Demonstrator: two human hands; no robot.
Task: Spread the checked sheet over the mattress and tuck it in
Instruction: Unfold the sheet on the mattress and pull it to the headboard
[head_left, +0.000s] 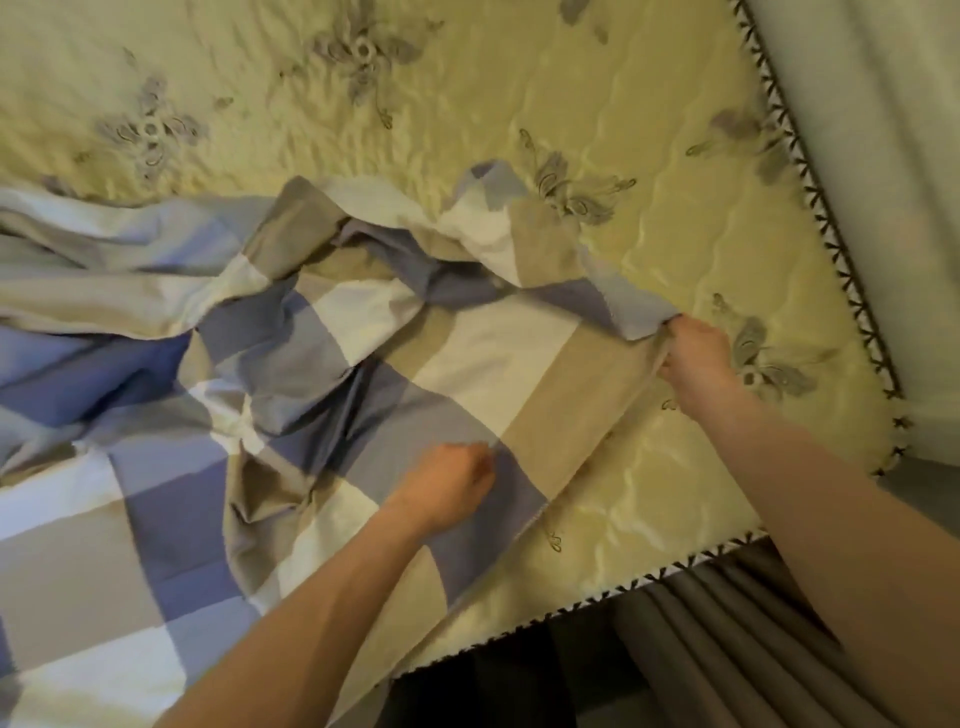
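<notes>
Right now the right hand (696, 358) pinches the checked sheet's (332, 332) edge, while the left hand (447, 486) grips its middle.

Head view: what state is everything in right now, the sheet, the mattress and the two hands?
checked sheet: crumpled and bunched, not spread flat, not tucked in.
mattress: far side and right corner bare, left and near part covered.
right hand: grips the sheet's edge.
left hand: fingers curled, seems to pinch the sheet's middle.
dark pleated cloth: hangs below the mattress's near edge.
</notes>
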